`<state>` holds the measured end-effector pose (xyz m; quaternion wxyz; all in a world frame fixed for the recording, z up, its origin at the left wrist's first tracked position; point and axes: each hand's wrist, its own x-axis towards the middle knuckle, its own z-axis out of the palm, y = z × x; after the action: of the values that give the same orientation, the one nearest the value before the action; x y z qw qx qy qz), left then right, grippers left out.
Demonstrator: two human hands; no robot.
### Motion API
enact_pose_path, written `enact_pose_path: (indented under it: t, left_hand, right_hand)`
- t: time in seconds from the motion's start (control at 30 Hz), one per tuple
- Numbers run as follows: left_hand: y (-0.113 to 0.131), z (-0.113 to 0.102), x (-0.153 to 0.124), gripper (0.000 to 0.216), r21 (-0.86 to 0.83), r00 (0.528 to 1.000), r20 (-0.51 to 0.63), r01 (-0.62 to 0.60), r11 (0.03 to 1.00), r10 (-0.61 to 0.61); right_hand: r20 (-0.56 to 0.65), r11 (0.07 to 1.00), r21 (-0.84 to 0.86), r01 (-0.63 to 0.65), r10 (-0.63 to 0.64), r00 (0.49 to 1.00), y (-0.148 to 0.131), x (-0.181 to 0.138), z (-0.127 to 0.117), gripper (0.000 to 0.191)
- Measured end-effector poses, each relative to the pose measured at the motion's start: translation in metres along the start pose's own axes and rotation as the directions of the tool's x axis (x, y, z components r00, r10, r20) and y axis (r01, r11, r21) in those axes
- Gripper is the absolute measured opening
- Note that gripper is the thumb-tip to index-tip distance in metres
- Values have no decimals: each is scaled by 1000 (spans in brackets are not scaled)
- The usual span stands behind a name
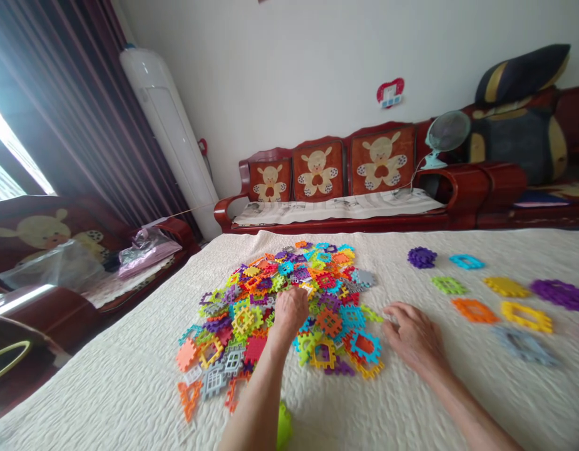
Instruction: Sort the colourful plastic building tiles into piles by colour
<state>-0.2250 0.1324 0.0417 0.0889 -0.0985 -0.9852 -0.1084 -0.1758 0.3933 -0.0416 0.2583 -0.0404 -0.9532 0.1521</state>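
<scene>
Right grip (414,335) borders the tile pile (329,321) (cloth (387,407) spreads alongside).

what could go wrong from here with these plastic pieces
The left hand, over the multicoloured heap of notched plastic pieces, might dislodge loose ones. The left forearm could nudge the bright green plastic piece partly hidden beside it. The right hand, close to the lime-green plastic piece at the heap's edge, might knock it aside.

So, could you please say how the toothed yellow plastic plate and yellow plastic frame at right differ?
The toothed yellow plastic plate looks solid; the yellow plastic frame has an open centre. The plate lies farther away than the frame. Both lie on cream cloth.
</scene>
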Motion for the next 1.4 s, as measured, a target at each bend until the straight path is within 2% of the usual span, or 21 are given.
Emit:
enact_pose_path:
  t: [0.17,0.27,0.37,0.47,0.67,0.9,1.0,1.17,1.27,1.4]
  left_hand:
    - [-35,-20,-5,35,22,996,-27,89,996,-89]
    - [-62,-35,-15,35,37,984,-51,172,984,-170]
    - [-80,-41,-30,34,35,975,-60,216,976,-214]
    - [-84,-35,-44,32,13,977,-50,206,978,-205]
    - [-70,-15,-51,28,-57,994,-46,96,994,-98]
    - [-70,-11,-34,30,-90,996,-70,42,995,-49]
    - [-78,-13,-22,33,-67,982,-131,126,990,-133]
    - [-99,-17,1,35,-2,929,-209,311,950,-304]
    - [-107,-16,15,35,23,927,-199,329,944,-318]
    - [-105,-8,35,38,39,949,-176,271,962,-260]
  right_hand:
    - [-15,1000,-4,-2,2,1000,-2,-1,-2,24]
    - [-15,1000,-1,4,-4,1000,-4,-1,-5,23]
    - [-18,1000,-1,8,-8,1000,-6,0,-7,23]
    - [-23,1000,-9,4,-4,1000,-7,0,-8,23]
    - [-40,1000,-11,8,-9,999,-6,0,-6,23]
    - [-72,999,41,13,-10,997,0,1,-2,22]
    - [-82,999,48,20,-16,996,2,1,0,23]
    - [-74,999,41,13,-9,997,4,2,2,23]
    - [-65,999,43,9,-6,998,4,2,2,23]
    - [-83,999,48,11,-7,997,4,2,3,23]
